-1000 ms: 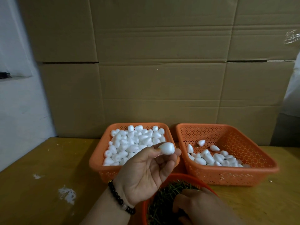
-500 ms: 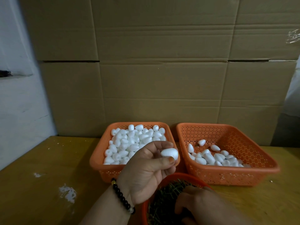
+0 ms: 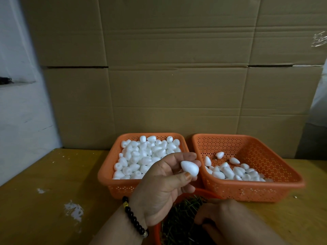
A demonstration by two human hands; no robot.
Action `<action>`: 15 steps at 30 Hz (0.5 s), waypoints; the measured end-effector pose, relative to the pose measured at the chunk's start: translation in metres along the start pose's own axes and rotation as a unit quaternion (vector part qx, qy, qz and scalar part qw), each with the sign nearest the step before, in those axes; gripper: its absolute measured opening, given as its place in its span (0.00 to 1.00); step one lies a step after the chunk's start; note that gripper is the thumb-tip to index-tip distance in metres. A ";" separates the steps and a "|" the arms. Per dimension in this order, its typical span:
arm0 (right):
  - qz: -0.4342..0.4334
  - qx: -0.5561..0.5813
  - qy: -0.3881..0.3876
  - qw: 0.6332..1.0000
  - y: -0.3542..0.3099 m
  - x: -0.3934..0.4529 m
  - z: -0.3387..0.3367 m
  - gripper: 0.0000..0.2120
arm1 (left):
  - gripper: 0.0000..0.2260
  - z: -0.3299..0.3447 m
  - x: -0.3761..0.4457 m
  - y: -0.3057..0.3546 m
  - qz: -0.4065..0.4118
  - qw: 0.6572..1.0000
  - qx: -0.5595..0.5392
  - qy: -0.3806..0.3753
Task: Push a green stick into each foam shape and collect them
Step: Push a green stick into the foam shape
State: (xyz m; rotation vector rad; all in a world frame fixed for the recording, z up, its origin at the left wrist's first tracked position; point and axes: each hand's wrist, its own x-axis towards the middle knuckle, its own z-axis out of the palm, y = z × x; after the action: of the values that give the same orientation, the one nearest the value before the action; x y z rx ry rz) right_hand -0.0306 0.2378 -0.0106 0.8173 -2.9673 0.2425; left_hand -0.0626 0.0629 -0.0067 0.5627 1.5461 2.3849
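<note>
head view, going left to right: the wooden table carries a couple of white smears well to the left of the left hand. just behind and left of that hand stands the left orange basket, perforated plastic, heaped almost full with white foam shapes, small smooth egg-like pieces with one rounder end and one narrower end. the left hand is raised in front of this basket, palm turned towards the camera, a black bead bracelet on its wrist. its fingers are curled and its thumb closes across them, pinching one foam shape at the fingertips; that piece is plain white, matte and lies roughly level with its narrower end towards the right. below the left hand sits a round orange bowl filled with thin green sticks, a tangled dark green mass. the right hand reaches down into this bowl, back of the hand up, fingers bent down among the sticks; whether it has one pinched i cannot tell. beyond the right hand and to its right is the right orange basket, holding a shallow scatter of the same white foam pieces along its near side. behind both baskets rises a wall of cardboard.
</note>
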 end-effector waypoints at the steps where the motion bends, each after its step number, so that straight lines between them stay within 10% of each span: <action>1: -0.005 0.002 0.008 1.000 0.001 0.000 0.002 0.13 | 0.16 0.000 0.000 0.000 0.000 1.000 -0.006 -0.002; 15: -0.010 0.079 0.091 0.993 0.000 -0.004 0.005 0.07 | 0.11 0.000 0.004 0.007 -0.063 0.977 -0.205 -0.001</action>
State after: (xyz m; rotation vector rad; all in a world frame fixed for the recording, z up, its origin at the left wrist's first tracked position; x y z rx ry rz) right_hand -0.0272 0.2396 -0.0155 0.7940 -2.7952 0.5281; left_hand -0.0664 0.0620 0.0009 0.3643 1.0060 2.4977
